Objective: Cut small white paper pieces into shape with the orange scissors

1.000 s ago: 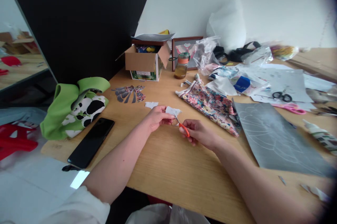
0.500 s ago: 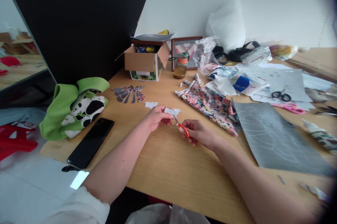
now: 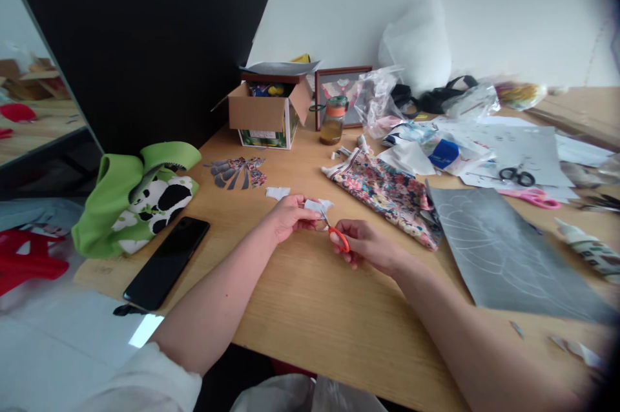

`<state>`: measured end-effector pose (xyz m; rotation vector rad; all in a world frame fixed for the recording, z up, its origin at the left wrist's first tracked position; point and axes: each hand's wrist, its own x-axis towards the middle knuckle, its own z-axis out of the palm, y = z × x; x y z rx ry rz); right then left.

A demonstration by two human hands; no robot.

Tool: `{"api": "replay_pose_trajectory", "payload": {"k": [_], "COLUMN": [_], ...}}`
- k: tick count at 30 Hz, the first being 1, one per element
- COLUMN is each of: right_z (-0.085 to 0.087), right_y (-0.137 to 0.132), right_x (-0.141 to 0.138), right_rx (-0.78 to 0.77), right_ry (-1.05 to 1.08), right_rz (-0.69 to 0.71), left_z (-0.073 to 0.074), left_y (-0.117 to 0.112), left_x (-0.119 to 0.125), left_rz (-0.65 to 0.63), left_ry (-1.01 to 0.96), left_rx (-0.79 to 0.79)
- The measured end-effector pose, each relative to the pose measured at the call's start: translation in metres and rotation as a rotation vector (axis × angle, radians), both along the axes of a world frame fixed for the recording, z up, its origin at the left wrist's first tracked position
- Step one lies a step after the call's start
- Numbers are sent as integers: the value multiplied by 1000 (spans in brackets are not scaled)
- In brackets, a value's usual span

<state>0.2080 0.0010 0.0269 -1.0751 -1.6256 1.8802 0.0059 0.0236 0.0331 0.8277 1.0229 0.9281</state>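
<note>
My left hand (image 3: 294,216) pinches a small white piece (image 3: 312,205), paper or thin cloth, above the middle of the table. Orange-handled scissors (image 3: 340,239) sit in my right hand (image 3: 361,243), with the fingers wrapped round the handles. Their blades point up and left and meet the white piece. A second white scrap (image 3: 278,193) lies flat just beyond my left hand. Further left, several grey and flower-patterned cut pieces (image 3: 238,173) are laid out like a fan. Folded floral fabric (image 3: 385,195) lies beyond my right hand.
At left are a green panda bag (image 3: 111,199) and a black phone (image 3: 167,263). An open cardboard box (image 3: 259,113) and a jar (image 3: 333,123) stand at the back. A grey sheet with line drawing (image 3: 504,244), black scissors (image 3: 517,175), pink scissors (image 3: 537,198) and a glue bottle (image 3: 588,249) lie right.
The white piece and the scissors have shifted very slightly to the right. Both hands keep their grips, and the other things have stayed in place.
</note>
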Motion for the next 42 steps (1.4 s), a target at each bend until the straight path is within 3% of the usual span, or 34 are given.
{"api": "replay_pose_trajectory", "payload": {"k": [22, 42], "right_z": [-1, 3], "right_y": [0, -1], "right_x": [0, -3], "right_rx": [35, 64], "right_ry": [-24, -101], "right_rz": [3, -20], "left_z": [3, 5], "left_y": [-1, -2], "left_x": [0, 2], "left_rz": [-29, 42], "left_ry": [-16, -1], "left_rx": [14, -28]}}
